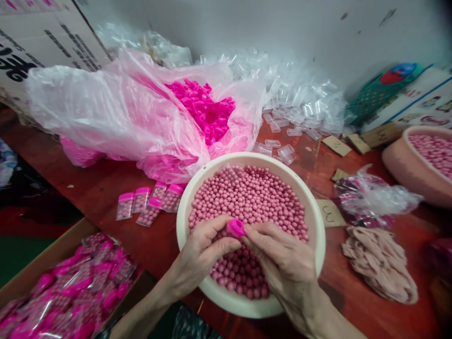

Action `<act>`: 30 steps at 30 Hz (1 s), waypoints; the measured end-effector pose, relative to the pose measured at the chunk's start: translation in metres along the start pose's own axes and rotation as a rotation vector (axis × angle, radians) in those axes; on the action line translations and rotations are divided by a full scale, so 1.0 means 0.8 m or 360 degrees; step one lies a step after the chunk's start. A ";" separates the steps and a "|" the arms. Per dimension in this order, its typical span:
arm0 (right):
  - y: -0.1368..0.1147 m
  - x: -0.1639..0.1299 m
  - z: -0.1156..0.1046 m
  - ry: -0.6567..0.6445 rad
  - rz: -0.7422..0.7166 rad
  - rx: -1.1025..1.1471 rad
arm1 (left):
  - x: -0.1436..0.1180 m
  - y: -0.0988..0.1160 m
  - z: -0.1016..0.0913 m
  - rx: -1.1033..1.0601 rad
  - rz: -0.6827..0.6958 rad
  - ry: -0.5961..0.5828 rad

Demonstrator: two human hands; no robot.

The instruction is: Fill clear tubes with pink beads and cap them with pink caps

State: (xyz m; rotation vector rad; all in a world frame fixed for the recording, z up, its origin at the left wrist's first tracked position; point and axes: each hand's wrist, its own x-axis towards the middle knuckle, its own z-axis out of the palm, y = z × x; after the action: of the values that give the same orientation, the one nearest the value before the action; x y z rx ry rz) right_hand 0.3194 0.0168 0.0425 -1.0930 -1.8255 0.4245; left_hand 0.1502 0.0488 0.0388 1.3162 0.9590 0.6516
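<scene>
Both hands meet low centre over the bowl (319, 221): left hand (201, 252) and right hand (282, 263) pinch a pink cap (235, 229), probably onto a hidden tube; pressing squarely should seat it cleanly.

Not much is readable here. The cardboard tag (330, 214) next to the bowl has a handwritten "3" on it. Another tag (382, 134) further back looks like a "3" too, seen sideways. The box (38, 47) top left has black print, but it's too cut off to read.
</scene>
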 end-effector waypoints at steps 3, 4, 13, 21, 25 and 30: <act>-0.001 -0.004 0.006 -0.0026 0.0034 -0.0053 | -0.001 0.000 0.002 -0.0145 -0.0017 0.0018; -0.002 -0.005 0.008 -0.0072 0.0063 -0.0098 | -0.002 0.001 0.003 -0.0200 -0.0025 0.0039; -0.009 -0.006 0.026 -0.0162 0.0072 -0.0546 | -0.006 0.007 0.003 -0.0171 0.0034 0.0058; -0.007 -0.004 0.030 -0.0110 -0.0363 -0.0862 | -0.011 0.001 0.001 -0.0155 0.0023 0.0039; -0.002 -0.009 0.032 0.0075 -0.0440 -0.0828 | -0.011 0.004 0.004 -0.0183 0.0049 0.0045; -0.002 -0.001 -0.002 -0.0293 -0.0023 -0.0206 | -0.008 0.008 0.007 -0.0349 0.0052 0.0049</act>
State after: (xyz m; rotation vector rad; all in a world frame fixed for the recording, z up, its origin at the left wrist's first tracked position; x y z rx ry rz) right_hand 0.3199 0.0153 0.0440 -1.1591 -2.0457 0.4146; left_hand 0.1525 0.0418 0.0464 1.1322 0.8659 0.7812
